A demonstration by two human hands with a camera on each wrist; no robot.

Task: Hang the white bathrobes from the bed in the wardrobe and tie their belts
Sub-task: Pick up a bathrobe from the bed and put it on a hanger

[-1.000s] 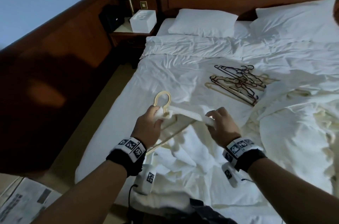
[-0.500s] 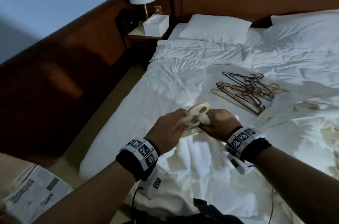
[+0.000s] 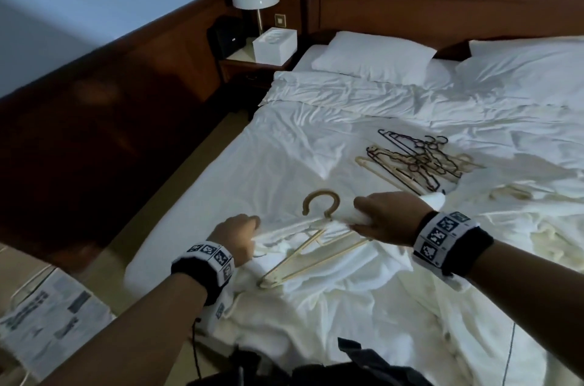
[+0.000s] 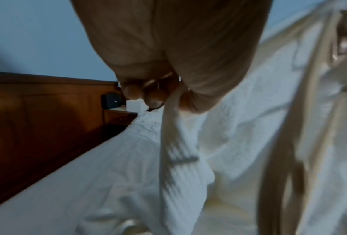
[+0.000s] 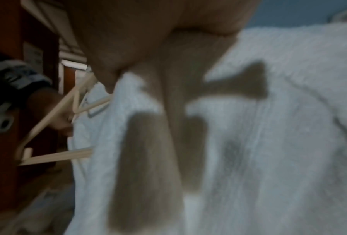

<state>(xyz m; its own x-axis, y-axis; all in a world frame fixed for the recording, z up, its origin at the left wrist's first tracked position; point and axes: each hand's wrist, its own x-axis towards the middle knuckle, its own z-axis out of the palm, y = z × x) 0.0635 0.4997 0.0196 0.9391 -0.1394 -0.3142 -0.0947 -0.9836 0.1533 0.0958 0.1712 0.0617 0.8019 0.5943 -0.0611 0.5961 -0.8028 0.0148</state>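
Note:
A white bathrobe (image 3: pixel 341 287) lies rumpled on the bed (image 3: pixel 284 148) in front of me, with a cream hanger (image 3: pixel 319 205) partly inside its collar. My left hand (image 3: pixel 240 235) pinches a fold of the robe (image 4: pixel 180 155) at the hanger's left arm. My right hand (image 3: pixel 382 216) grips bunched robe cloth (image 5: pixel 269 143) just right of the hook. The hanger's lower bars (image 3: pixel 303 262) stick out from under the cloth. A second white bathrobe (image 3: pixel 521 196) is heaped at the right.
A pile of dark and cream hangers (image 3: pixel 417 161) lies mid-bed beyond my hands. Pillows (image 3: pixel 373 60) sit at the wooden headboard (image 3: pixel 442 3). A nightstand holds a lamp (image 3: pixel 255 0) and a white box (image 3: pixel 274 46). A newspaper (image 3: pixel 47 319) lies at the lower left.
My hands came together at the hook, then spread apart again along the hanger. The hanger has dropped lower onto the robe, and my view has shifted left and back.

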